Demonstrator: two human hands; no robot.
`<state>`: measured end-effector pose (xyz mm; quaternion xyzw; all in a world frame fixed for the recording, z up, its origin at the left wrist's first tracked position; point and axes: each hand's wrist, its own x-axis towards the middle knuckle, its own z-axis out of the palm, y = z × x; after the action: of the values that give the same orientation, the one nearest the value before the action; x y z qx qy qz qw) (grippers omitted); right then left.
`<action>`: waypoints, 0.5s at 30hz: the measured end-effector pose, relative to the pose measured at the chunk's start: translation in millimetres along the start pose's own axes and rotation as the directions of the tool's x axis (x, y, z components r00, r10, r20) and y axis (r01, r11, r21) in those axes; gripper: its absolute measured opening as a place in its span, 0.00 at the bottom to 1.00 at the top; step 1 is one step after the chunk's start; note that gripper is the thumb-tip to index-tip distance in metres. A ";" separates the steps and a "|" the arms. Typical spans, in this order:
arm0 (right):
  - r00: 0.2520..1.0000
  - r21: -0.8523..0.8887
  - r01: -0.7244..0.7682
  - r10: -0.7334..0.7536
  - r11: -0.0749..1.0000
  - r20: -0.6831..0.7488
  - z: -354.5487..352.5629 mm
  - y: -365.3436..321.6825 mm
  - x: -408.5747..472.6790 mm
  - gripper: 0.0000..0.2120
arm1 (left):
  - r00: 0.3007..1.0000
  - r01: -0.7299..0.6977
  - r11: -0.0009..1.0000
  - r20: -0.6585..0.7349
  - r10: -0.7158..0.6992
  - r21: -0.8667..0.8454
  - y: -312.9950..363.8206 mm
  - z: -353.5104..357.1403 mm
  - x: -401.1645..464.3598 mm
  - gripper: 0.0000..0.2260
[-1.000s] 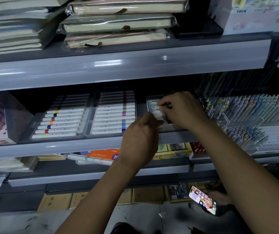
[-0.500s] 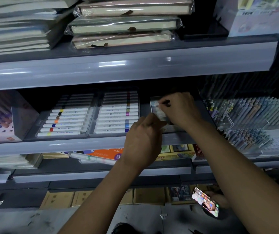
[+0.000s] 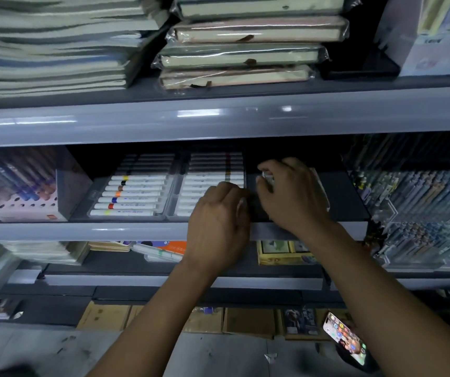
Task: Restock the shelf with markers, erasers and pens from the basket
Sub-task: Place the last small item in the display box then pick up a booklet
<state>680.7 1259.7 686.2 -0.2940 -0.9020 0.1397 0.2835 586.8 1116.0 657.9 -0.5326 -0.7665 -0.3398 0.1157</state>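
Right hand [image 3: 290, 191] reaching deepest into the middle shelf [image 3: 82, 231], fingers curled and pinching a small pale item [image 3: 266, 176] at the fingertips, identity too small to tell, held over the dark bare patch of shelf just right of the two marker trays [image 3: 130, 195]. Left hand [image 3: 218, 227] nearer the shelf's front lip, fingers curled at the right edge of the right-hand tray, overlapping it; whether gripping anything cannot be told. Markers lying with long axes running left to right, so placement best judged as a short lowering straight down from the right hand, the nearer hand to the open spot.
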 end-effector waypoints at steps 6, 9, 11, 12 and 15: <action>0.989 -0.040 0.117 -0.112 0.992 0.099 34.3 -57.7 -9.9 0.16 | 0.995 0.100 0.980 -0.021 -0.098 0.171 -68.0 -34.8 -4.3 0.14; 0.978 -0.096 0.119 -0.100 0.988 0.181 56.0 -78.2 -3.0 0.21 | 0.992 0.122 0.963 -0.001 -0.125 0.242 -102.0 -52.7 -6.2 0.19; 0.966 -0.170 0.103 -0.058 0.980 0.254 69.7 -86.9 5.5 0.27 | 0.988 0.118 0.951 0.060 -0.140 0.286 -124.7 -61.9 -2.9 0.21; 0.955 -0.199 0.092 -0.030 0.976 0.294 76.3 -89.9 10.4 0.29 | 0.980 0.128 0.940 0.105 -0.168 0.316 -135.5 -65.8 -0.2 0.24; 0.930 -0.254 0.065 0.034 0.965 0.366 94.4 -95.8 21.9 0.33 | 0.945 0.131 0.911 0.228 -0.234 0.391 -163.9 -73.3 8.0 0.30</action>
<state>566.9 1189.5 660.2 -0.2903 -0.9518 0.0698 0.0699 423.4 1041.6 651.5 -0.4677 -0.8721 -0.1225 0.0762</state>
